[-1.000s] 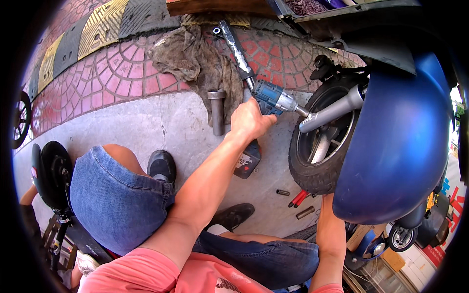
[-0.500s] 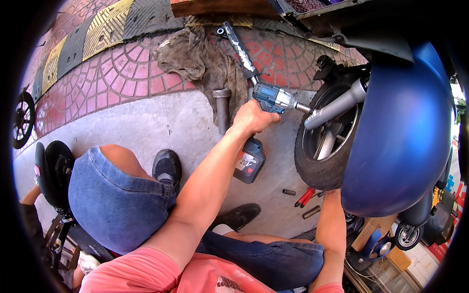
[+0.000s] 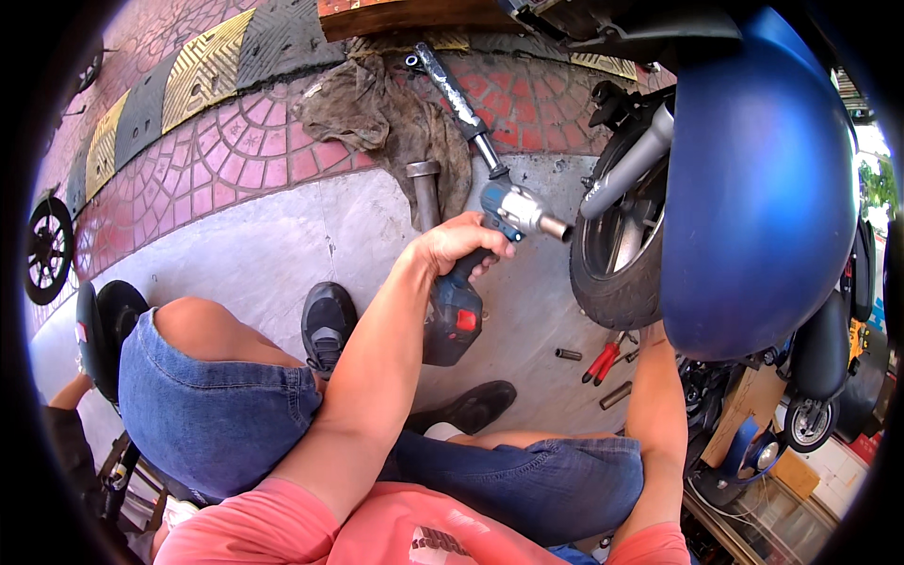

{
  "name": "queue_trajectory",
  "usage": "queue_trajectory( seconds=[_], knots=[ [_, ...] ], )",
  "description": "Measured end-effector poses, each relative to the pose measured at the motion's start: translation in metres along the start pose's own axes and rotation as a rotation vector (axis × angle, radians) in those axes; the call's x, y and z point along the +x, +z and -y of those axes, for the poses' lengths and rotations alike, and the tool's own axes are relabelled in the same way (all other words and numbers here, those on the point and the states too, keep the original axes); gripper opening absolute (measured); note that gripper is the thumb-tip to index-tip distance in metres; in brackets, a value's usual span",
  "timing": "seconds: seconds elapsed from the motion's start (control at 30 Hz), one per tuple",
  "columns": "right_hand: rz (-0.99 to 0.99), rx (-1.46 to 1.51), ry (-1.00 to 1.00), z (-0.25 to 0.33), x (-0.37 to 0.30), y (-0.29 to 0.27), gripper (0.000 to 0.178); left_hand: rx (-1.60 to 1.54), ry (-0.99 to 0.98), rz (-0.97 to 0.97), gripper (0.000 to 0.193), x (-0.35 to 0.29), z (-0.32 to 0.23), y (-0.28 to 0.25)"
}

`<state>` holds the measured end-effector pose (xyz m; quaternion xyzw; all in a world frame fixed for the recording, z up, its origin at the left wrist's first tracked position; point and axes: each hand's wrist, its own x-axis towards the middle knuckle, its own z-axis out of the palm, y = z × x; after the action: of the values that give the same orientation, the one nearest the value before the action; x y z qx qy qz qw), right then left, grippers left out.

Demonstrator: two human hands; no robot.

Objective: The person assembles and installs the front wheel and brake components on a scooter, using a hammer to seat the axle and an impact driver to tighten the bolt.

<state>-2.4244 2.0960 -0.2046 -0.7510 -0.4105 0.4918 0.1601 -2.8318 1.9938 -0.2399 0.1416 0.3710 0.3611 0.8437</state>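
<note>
My left hand [image 3: 461,243] is closed round the grip of a cordless impact wrench [image 3: 513,209], its index finger near the trigger and its battery hanging below. The socket on its nose points toward the wheel [image 3: 598,297] and stands apart from it. Beside the wheel a grey fork tube [image 3: 636,168] slants up under a glossy blue fender [image 3: 758,188]. My right forearm [image 3: 656,395] reaches up to the underside of the wheel and fender. Those parts hide my right hand, so its fingers do not show.
Red-handled pliers [image 3: 601,363], a small socket [image 3: 568,354] and a longer socket [image 3: 616,395] lie on the concrete below the wheel. Beyond my left hand are a dirty rag [image 3: 353,105], a shock absorber [image 3: 452,92] and a metal tube [image 3: 426,193]. A person's arm [image 3: 71,391] shows at far left.
The impact wrench in my left hand has backed away from the fork tube's end, slightly down and left, and turned so its socket shows. The view has shifted a little.
</note>
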Motion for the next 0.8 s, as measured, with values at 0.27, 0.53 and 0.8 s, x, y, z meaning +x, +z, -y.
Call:
queue_trajectory(
  seconds=[0.27, 0.53, 0.8],
  knots=[
    [-0.004, -0.185, 0.188, -0.096, -0.026, -0.037, 0.055, 0.322, -0.296, 0.403, 0.021, 0.023, 0.059, 0.059],
    [0.365, 0.18, 0.145, -0.038, -0.194, -0.06, 0.069, 0.828, -0.226, 0.484, 0.036, 0.061, 0.131, 0.169],
    [0.043, 0.135, -0.113, -0.087, -0.267, -0.09, 0.074, 1.431, 0.221, 0.378, 0.058, 0.027, 0.154, 0.289]
  ],
)
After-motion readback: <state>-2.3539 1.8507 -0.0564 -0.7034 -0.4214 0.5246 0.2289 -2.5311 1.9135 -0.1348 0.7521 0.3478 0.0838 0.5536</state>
